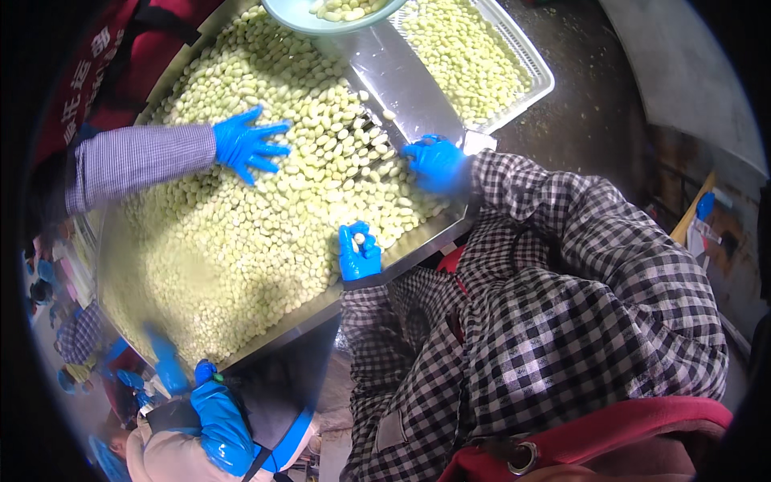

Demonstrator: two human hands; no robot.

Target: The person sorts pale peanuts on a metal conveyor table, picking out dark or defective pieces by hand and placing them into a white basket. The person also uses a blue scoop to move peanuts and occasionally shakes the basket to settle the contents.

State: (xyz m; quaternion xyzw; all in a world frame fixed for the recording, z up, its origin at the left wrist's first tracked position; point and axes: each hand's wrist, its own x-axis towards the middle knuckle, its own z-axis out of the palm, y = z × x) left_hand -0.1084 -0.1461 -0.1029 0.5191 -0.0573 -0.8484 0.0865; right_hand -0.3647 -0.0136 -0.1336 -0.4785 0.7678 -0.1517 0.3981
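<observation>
My left hand (359, 253), in a blue glove, is at the near edge of the metal table (313, 316), palm up. Its fingers are curled around a pale oval fruit or nut (359, 238). My right hand (435, 162), also gloved in blue, rests at the foot of a sloping metal chute (400, 75). Its fingers are bent towards the pieces; whether they hold anything cannot be told. A thick layer of pale green oval pieces (289, 223) covers the table. Between them, close to my right hand, dark slots of a grate show.
A co-worker's gloved hand (250, 144) lies spread over the pieces at left. Another co-worker's gloved hand (206, 372) is at the lower table edge. A pale blue bowl (301, 23) and a white plastic basket (545, 78), both holding pieces, stand at the top.
</observation>
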